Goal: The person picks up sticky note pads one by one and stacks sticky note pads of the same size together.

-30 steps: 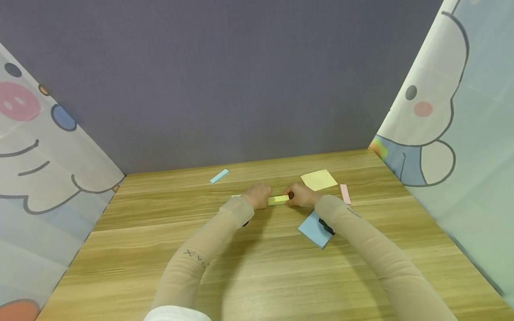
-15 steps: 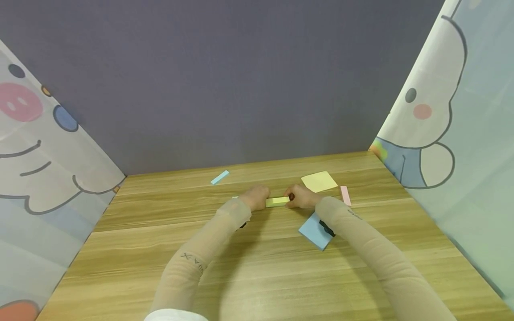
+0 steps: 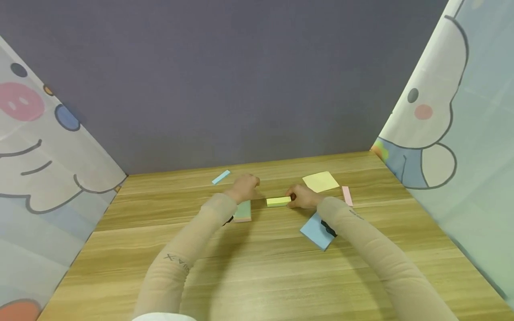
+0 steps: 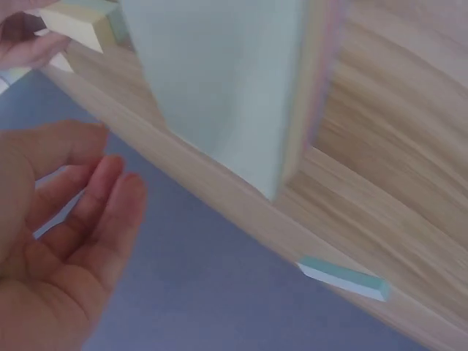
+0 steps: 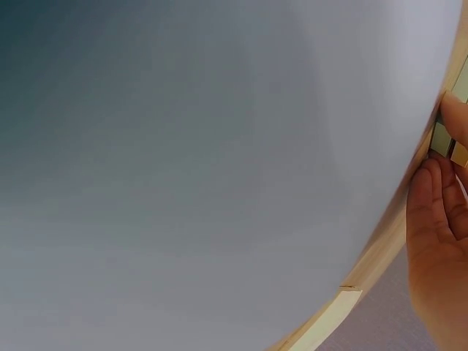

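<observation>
Yellow block (image 3: 278,202) lies sideways, right fingers (image 5: 424,201) pinching its right end, empty left fingers (image 4: 121,219) loosely bent beyond its left!

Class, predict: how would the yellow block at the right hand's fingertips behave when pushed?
The yellow block looks fairly stiff, its edges straight beyond the right hand. Its flat faces suggest sliding rather than rolling. Being small beside the hand, it is probably light.

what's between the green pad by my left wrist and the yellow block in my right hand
In the head view, only bare tabletop lies between the green pad and the yellow block your right hand holds.
</observation>
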Tool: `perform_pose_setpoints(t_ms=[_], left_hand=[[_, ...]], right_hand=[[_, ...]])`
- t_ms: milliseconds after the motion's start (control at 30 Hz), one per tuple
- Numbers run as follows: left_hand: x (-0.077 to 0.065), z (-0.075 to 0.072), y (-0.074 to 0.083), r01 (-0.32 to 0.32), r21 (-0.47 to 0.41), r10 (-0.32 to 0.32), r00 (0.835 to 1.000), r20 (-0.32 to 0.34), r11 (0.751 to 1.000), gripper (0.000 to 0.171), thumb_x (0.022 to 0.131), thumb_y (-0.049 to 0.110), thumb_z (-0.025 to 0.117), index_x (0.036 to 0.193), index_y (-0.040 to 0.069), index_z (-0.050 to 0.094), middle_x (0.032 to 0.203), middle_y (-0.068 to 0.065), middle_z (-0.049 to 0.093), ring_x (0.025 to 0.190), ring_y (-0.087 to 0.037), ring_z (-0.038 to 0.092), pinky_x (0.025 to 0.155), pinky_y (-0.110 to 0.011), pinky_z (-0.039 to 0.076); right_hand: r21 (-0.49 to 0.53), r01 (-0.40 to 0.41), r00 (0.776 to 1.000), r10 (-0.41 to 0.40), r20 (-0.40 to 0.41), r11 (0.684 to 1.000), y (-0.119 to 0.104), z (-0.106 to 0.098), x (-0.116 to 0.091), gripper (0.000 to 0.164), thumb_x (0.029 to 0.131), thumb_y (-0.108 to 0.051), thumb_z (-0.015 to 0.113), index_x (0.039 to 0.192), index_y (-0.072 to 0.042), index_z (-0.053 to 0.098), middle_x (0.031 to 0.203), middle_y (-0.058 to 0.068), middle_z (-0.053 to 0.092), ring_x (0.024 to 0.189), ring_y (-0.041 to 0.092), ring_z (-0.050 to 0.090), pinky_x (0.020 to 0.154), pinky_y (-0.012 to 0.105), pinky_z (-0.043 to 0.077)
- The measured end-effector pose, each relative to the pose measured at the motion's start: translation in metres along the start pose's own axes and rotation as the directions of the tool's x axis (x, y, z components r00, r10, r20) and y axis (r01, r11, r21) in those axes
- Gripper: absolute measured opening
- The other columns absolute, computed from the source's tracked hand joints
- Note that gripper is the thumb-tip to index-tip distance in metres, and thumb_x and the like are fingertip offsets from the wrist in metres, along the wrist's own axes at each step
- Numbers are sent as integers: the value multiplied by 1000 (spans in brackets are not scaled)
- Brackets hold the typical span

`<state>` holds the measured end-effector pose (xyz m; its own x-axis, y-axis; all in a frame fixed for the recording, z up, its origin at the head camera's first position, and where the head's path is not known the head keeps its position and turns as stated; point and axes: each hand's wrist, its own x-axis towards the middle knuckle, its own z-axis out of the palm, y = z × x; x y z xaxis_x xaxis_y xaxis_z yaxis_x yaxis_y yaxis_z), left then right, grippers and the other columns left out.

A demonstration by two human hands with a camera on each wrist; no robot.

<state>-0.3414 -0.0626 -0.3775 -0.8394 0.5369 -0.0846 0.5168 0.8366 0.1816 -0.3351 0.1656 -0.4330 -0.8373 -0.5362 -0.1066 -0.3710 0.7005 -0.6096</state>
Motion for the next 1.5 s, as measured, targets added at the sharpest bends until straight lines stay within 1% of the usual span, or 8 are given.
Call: perform_pose_setpoints(t_ms=[167,267,500,667,900,1133,1400,1500], left_hand=[[2,-6,-16,13,-39,-17,994,-106,999,31,86,5,60,116,-1,59,114,-15,62,104,-28,60,85,-35,51],[2,-9,-28,45,-73,-56,986,-158,996,32,88,4,56,119,1,58,116,-15,61,107,-29,58,90,-39,49],[-2,-11,-58,133,-136,-169,938,-303,982,29,88,2,54,116,-2,60,114,-17,61,106,-32,58,91,-43,47],[-6,-4,-82,194,-159,-238,908,-344,968,28,87,5,57,113,-5,60,110,-20,63,101,-35,60,86,-41,50],[-13,1,-112,310,-265,-386,867,-315,913,36,86,5,57,119,-10,54,114,-26,59,103,-39,57,86,-44,49],[-20,4,-128,407,-313,-481,851,-212,858,50,85,11,56,127,-13,42,124,-31,49,113,-43,48,93,-48,45],[-20,10,-132,467,-272,-520,838,-168,841,50,83,23,64,114,-14,52,130,-34,41,118,-46,40,100,-51,37],[-19,14,-134,490,-263,-537,830,-150,831,57,83,25,64,119,-15,48,132,-35,37,120,-47,38,102,-52,34]], right_hand=[[7,-6,1000,6,-6,1000,1,0,-1,32,80,-7,69,108,6,62,90,10,58,78,16,49,69,25,44],[10,-11,1000,11,-2,1000,3,1,-1,32,80,-7,68,109,6,62,88,8,57,77,15,48,67,24,43],[25,-28,1000,28,-1,999,7,3,0,34,80,-8,68,111,6,60,89,8,56,78,16,47,67,24,43],[5,-4,1000,4,-6,1000,8,4,0,33,80,-7,68,110,6,61,88,8,57,78,16,48,67,24,44],[21,-5,1000,5,3,1000,2,3,-1,32,81,-7,68,109,5,61,86,6,55,76,15,46,65,23,42],[-3,-19,1000,19,-3,1000,1,4,1,31,80,-7,69,108,4,62,91,8,58,80,15,49,71,25,44],[2,-37,999,37,-23,999,1,4,2,32,79,-8,70,108,4,63,93,10,59,81,16,49,73,27,45],[4,-23,999,23,-30,1000,2,4,2,31,79,-8,70,107,4,63,92,10,60,81,16,50,72,26,45]])
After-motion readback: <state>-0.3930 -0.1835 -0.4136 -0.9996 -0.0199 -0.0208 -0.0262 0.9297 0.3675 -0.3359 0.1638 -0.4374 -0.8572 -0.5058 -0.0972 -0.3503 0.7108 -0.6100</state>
